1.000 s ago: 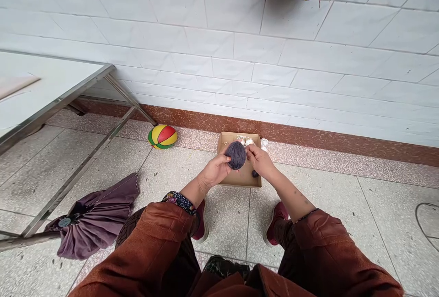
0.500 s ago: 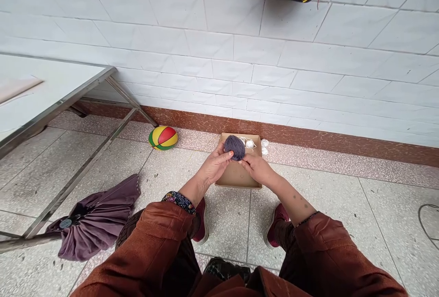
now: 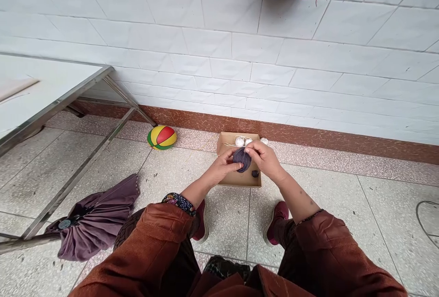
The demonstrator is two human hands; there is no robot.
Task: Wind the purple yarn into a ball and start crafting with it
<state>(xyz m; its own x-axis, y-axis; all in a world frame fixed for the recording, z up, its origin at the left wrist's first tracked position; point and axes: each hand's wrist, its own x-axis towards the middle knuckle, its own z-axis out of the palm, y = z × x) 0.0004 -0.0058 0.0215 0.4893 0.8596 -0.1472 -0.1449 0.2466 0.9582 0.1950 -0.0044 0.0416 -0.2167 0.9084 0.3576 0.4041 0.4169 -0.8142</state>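
Note:
A ball of dark grey-purple yarn (image 3: 242, 161) is held over an open cardboard box (image 3: 236, 180) on the floor. My left hand (image 3: 222, 167) grips the ball from the left, thumb across its front. At the ball's upper right, my right hand (image 3: 262, 157) pinches with thumb and fingertips, apparently on the yarn; any loose strand is too fine to make out. Inside the box, white yarn balls (image 3: 239, 141) lie along the back with a loose strand. A small dark ball (image 3: 255, 174) rests near the box's right side.
A striped ball (image 3: 162, 137) lies on the floor by the tiled wall (image 3: 212, 40). To the left stand a metal-framed table (image 3: 58, 77) and a folded purple umbrella (image 3: 99, 224). Another white ball (image 3: 264, 141) sits just outside the box. A dark cable (image 3: 420, 224) lies at right.
The yarn ball has shifted right and slightly down. My right hand has risen from the ball's lower right to its top. The small dark ball and more of the white ones now show in the box.

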